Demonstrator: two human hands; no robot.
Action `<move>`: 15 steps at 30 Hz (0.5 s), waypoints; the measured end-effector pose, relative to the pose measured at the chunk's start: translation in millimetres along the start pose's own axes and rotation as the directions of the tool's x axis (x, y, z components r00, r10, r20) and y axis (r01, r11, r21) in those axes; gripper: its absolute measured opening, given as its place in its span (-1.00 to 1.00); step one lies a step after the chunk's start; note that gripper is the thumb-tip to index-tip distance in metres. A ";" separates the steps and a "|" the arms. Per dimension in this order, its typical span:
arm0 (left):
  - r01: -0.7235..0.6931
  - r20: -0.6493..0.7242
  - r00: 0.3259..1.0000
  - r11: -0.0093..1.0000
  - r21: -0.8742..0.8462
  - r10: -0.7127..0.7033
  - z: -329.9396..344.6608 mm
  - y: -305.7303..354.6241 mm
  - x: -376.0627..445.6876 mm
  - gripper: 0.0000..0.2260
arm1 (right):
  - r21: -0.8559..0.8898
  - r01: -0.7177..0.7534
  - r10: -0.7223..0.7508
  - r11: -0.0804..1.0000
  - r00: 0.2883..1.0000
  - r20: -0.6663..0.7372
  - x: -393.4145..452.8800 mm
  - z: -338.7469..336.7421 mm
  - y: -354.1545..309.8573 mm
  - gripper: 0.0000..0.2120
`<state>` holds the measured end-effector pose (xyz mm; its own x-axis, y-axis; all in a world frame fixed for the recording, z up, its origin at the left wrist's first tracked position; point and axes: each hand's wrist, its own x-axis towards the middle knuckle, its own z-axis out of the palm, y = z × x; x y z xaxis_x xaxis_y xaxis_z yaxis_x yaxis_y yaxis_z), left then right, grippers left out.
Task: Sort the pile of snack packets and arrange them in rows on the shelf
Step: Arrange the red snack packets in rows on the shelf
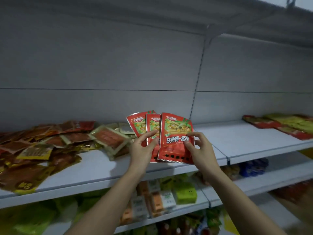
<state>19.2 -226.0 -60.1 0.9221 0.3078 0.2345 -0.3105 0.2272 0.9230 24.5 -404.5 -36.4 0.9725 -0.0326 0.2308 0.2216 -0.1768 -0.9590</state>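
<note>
Three red snack packets (pixel 174 133) with green and yellow pictures are fanned out upright above the white shelf (pixel 105 168). My left hand (pixel 144 148) grips the two rear packets from the left, thumb across their fronts. My right hand (pixel 199 148) pinches the front packet at its right edge. A jumbled pile of brown, red and yellow packets (pixel 42 146) lies on the shelf to the left.
A row of red and yellow-green packets (pixel 284 126) lies flat on the adjoining shelf section at the far right. Bare shelf surface (pixel 237 138) stretches between it and my hands. Lower shelves hold boxed and bagged goods (pixel 169 195). Another shelf overhangs above.
</note>
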 end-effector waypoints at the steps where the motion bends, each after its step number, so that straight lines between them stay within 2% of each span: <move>1: 0.004 0.014 1.000 1.000 0.007 -0.004 18.2 -5.9 -3.6 -0.82 | 0.010 -0.013 0.013 1.000 1.000 -0.006 0.0 -18.5 2.2 -0.83; 7: 0.052 0.109 0.993 0.998 0.035 -0.055 111.9 -37.2 -10.7 -0.82 | 0.047 -0.093 0.092 0.995 0.995 0.036 8.1 -110.5 23.0 -0.63; 15: 0.093 0.187 0.976 0.990 0.105 -0.112 219.0 -101.1 17.7 -0.71 | 0.040 -0.168 0.169 0.985 0.985 -0.019 69.2 -204.1 73.7 -0.59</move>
<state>117.5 -445.9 -82.4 0.9779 0.1024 0.1825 -0.1970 0.1564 0.9678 93.4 -620.6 -57.6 0.9944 -0.0805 0.0686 0.0578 -0.1293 -0.9899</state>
